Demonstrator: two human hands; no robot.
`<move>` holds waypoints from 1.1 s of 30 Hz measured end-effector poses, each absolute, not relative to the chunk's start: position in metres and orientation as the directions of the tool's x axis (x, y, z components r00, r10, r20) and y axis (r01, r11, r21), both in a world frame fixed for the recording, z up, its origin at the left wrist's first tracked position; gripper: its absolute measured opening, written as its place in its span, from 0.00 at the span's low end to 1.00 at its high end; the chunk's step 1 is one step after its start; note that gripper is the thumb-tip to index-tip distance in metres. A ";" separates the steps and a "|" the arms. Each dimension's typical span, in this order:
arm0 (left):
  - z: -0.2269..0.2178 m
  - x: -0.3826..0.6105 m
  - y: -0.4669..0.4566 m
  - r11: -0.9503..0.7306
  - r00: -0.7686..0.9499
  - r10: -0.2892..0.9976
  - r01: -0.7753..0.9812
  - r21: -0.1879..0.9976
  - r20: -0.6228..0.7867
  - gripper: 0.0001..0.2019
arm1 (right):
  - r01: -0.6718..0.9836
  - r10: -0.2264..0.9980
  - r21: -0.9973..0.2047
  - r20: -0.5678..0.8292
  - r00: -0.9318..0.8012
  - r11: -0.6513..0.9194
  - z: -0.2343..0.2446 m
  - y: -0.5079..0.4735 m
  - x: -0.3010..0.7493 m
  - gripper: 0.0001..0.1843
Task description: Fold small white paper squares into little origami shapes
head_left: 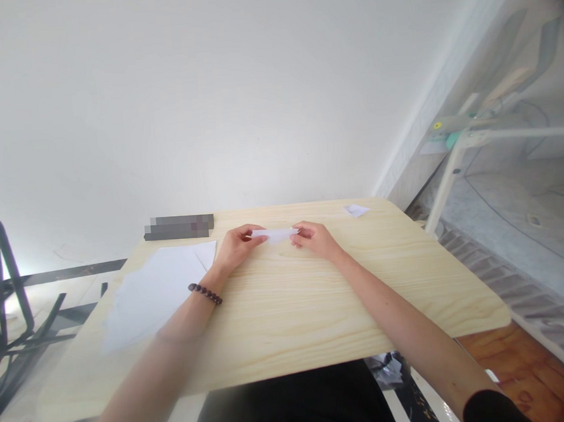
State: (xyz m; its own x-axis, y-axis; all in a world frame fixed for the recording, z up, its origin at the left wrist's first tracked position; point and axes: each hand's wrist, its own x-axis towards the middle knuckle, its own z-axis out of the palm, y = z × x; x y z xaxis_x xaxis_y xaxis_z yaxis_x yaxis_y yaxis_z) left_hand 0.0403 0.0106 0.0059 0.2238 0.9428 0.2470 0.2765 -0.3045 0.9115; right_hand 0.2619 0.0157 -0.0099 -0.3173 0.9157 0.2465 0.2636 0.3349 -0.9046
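A narrow folded strip of white paper (274, 235) lies just above the far middle of a light wooden table (289, 325). My left hand (237, 247) pinches its left end, fingers closed on it. My right hand (313, 237) pinches the right end the same way. A dark bead bracelet (205, 293) circles my left wrist. Both forearms stretch across the tabletop toward the strip.
Loose white sheets (157, 288) lie on the table's left side. A small white paper scrap (356, 209) sits at the far right corner. A blurred dark bar (178, 227) lies at the far edge. A black frame (1, 298) stands left, a white stand (455, 156) right.
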 end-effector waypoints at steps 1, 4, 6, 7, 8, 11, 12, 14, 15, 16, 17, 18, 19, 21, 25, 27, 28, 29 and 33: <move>0.006 0.040 0.011 -0.330 0.227 0.935 0.271 0.904 0.273 0.15 | 0.255 0.915 -0.903 0.265 -0.303 0.346 -0.010 0.016 0.261 0.13; 0.004 0.038 0.013 -0.410 0.251 0.905 0.292 0.864 0.345 0.10 | 0.297 0.899 -0.858 0.345 -0.269 0.418 -0.011 0.017 0.260 0.08; 0.003 0.037 0.014 -0.448 0.267 0.890 0.356 0.820 0.371 0.09 | 0.356 0.878 -0.806 0.396 -0.270 0.473 -0.012 0.019 0.260 0.06; 0.002 0.037 0.015 -0.462 0.276 0.884 0.399 0.792 0.377 0.09 | 0.387 0.865 -0.776 0.414 -0.282 0.498 -0.012 0.019 0.260 0.07; 0.000 0.036 0.015 -0.475 0.288 0.879 0.447 0.758 0.381 0.09 | 0.417 0.853 -0.745 0.430 -0.297 0.521 -0.012 0.020 0.261 0.08; -0.004 0.034 0.018 -0.519 0.373 0.854 0.566 0.640 0.363 0.12 | 0.489 0.811 -0.647 0.470 -0.348 0.585 -0.014 0.022 0.263 0.11; -0.005 0.033 0.018 -0.541 0.413 0.840 0.590 0.600 0.351 0.13 | 0.508 0.799 -0.617 0.479 -0.363 0.600 -0.015 0.023 0.264 0.12; -0.006 0.031 0.020 -0.587 0.478 0.809 0.617 0.524 0.344 0.13 | 0.541 0.787 -0.572 0.480 -0.389 0.616 -0.016 0.024 0.267 0.11; -0.006 0.031 0.020 -0.606 0.500 0.795 0.626 0.490 0.345 0.13 | 0.557 0.787 -0.557 0.473 -0.397 0.616 -0.017 0.024 0.268 0.10; -0.006 0.030 0.020 -0.621 0.514 0.784 0.635 0.460 0.348 0.13 | 0.571 0.788 -0.545 0.464 -0.405 0.614 -0.017 0.024 0.269 0.09; -0.006 0.029 0.020 -0.630 0.523 0.777 0.644 0.434 0.351 0.13 | 0.583 0.789 -0.534 0.457 -0.410 0.612 -0.017 0.024 0.270 0.09; -0.006 0.029 0.020 -0.635 0.528 0.772 0.653 0.413 0.353 0.14 | 0.592 0.790 -0.525 0.450 -0.417 0.612 -0.017 0.024 0.270 0.09; -0.005 0.028 0.020 -0.637 0.529 0.770 0.662 0.395 0.355 0.14 | 0.599 0.789 -0.516 0.446 -0.422 0.613 -0.017 0.023 0.270 0.09; -0.005 0.028 0.019 -0.634 0.525 0.772 0.677 0.374 0.358 0.14 | 0.606 0.785 -0.502 0.441 -0.435 0.617 -0.016 0.022 0.269 0.12; -0.005 0.029 0.017 -0.629 0.512 0.775 0.689 0.361 0.371 0.15 | 0.610 0.774 -0.478 0.434 -0.462 0.632 -0.013 0.020 0.268 0.11; -0.005 0.029 0.018 -0.629 0.512 0.773 0.691 0.356 0.374 0.16 | 0.611 0.765 -0.464 0.446 -0.465 0.641 -0.012 0.020 0.267 0.09; -0.006 0.030 0.018 -0.632 0.515 0.771 0.691 0.351 0.374 0.16 | 0.607 0.760 -0.461 0.453 -0.466 0.648 -0.011 0.020 0.267 0.09; -0.006 0.030 0.019 -0.635 0.520 0.769 0.690 0.347 0.373 0.16 | 0.601 0.754 -0.460 0.459 -0.469 0.654 -0.011 0.020 0.266 0.09; -0.006 0.029 0.020 -0.660 0.554 0.749 0.669 0.340 0.363 0.16 | 0.588 0.757 -0.479 0.456 -0.468 0.652 -0.010 0.019 0.262 0.08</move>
